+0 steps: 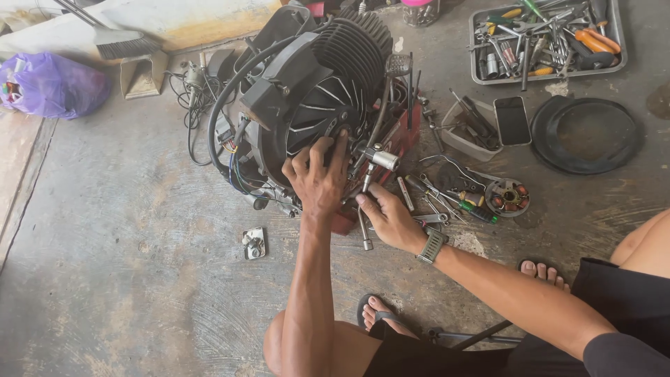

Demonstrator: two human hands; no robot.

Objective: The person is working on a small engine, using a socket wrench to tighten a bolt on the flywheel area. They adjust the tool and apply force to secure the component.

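Observation:
A black engine block [314, 91] with cooling fins and a fan rotor stands on a red stand on the concrete floor. My left hand [317, 178] lies spread on the fan rotor, fingers pressed against it. My right hand [387, 216] grips a metal T-handle socket wrench [368, 188] whose socket end sits at the rotor's centre. I wear a green-strapped watch [433, 246] on the right wrist.
A grey tray [478, 70] with several tools stands at the back right. A phone [512, 120], a black round cover [585, 134], a stator coil [507, 197], loose screwdrivers [460, 202] and a small metal part [254, 243] lie around. A purple bag [52, 84] is far left.

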